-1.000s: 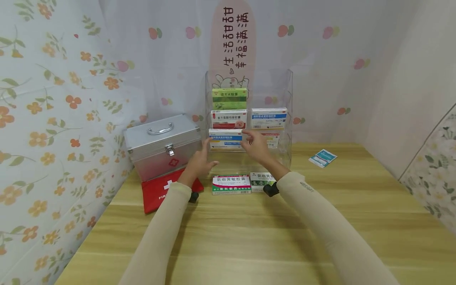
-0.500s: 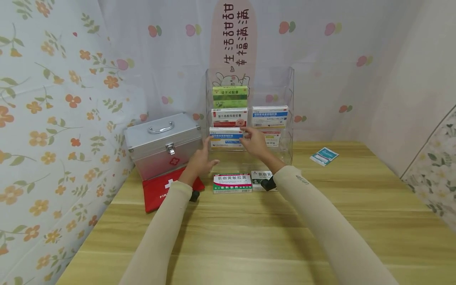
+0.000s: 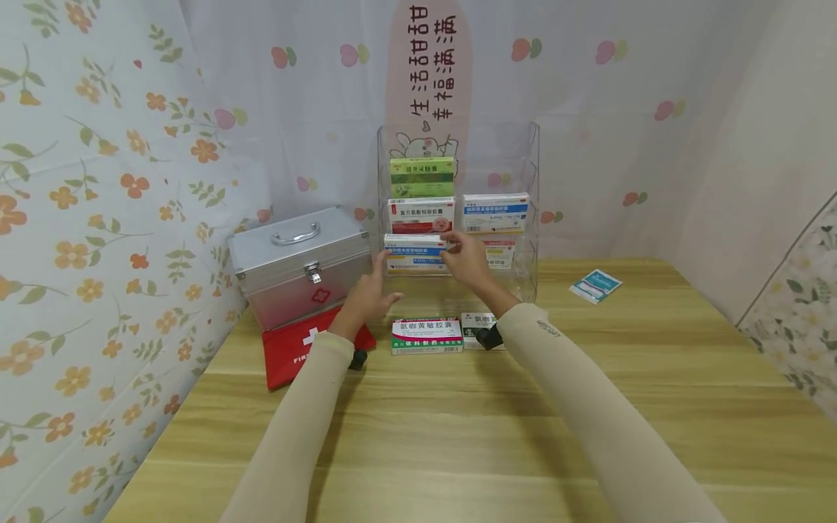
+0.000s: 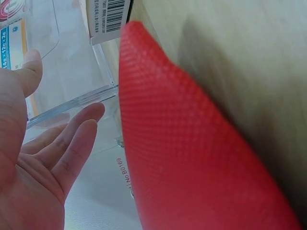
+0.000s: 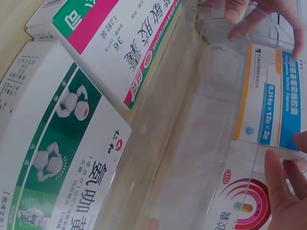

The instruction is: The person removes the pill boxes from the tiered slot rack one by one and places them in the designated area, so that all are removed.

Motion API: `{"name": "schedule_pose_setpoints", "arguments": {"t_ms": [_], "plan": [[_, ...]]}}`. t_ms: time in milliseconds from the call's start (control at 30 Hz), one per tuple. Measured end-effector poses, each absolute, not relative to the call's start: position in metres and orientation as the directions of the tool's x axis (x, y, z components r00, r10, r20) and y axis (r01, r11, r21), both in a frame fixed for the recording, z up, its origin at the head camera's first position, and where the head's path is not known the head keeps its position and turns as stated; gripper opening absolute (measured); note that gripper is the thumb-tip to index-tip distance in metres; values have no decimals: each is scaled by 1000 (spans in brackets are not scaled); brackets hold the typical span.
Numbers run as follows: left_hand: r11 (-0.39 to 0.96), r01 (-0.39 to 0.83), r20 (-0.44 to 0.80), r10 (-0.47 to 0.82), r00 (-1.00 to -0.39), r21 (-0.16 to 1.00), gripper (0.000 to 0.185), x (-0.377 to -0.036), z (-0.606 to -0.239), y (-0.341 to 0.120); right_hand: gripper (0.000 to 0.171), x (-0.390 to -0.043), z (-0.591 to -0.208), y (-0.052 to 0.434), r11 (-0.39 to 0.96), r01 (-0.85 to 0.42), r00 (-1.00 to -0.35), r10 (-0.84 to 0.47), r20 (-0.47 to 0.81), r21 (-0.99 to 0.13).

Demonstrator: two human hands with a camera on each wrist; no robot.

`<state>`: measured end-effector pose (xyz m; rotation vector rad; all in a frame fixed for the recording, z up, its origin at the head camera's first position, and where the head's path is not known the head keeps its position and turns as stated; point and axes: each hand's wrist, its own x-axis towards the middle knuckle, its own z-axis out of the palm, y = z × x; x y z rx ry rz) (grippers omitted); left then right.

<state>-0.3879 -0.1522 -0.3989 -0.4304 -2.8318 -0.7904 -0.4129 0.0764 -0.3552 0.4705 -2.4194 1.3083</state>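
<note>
A clear acrylic rack [image 3: 523, 145] stands at the back of the wooden table [image 3: 458, 436], with several medicine boxes in its slots. My right hand [image 3: 447, 245] pinches the right end of a blue and white box [image 3: 412, 251] in the lower left slot, index finger on top and thumb on its face. The right wrist view shows that box [image 5: 271, 110] behind the clear front, with my right hand's fingers [image 5: 283, 191] beside it. My left hand [image 3: 386, 278] hovers with spread fingers by the rack's lower left corner. Its palm [image 4: 38, 163] holds nothing.
A silver metal case [image 3: 297, 265] sits left of the rack on a red first-aid pouch [image 3: 288, 352]. A pink and green box [image 3: 426, 334] and a green and white box [image 3: 476, 325] lie flat before the rack. A teal packet [image 3: 593, 285] lies at the right.
My right hand has moved left along the rack and closed on the right end of the blue and white box. The left hand has barely moved.
</note>
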Motion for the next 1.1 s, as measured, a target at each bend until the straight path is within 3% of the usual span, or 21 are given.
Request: {"name": "schedule_pose_setpoints", "arguments": {"t_ms": [200, 1100], "plan": [[824, 311, 222, 230, -947, 473, 98, -388, -398, -151, 20, -413, -355, 78, 508, -469, -868, -116, 483, -723], [788, 355, 271, 245, -931, 504, 98, -392, -404, -155, 23, -404, -348, 111, 367, -564, -789, 26, 614, -740]]}}
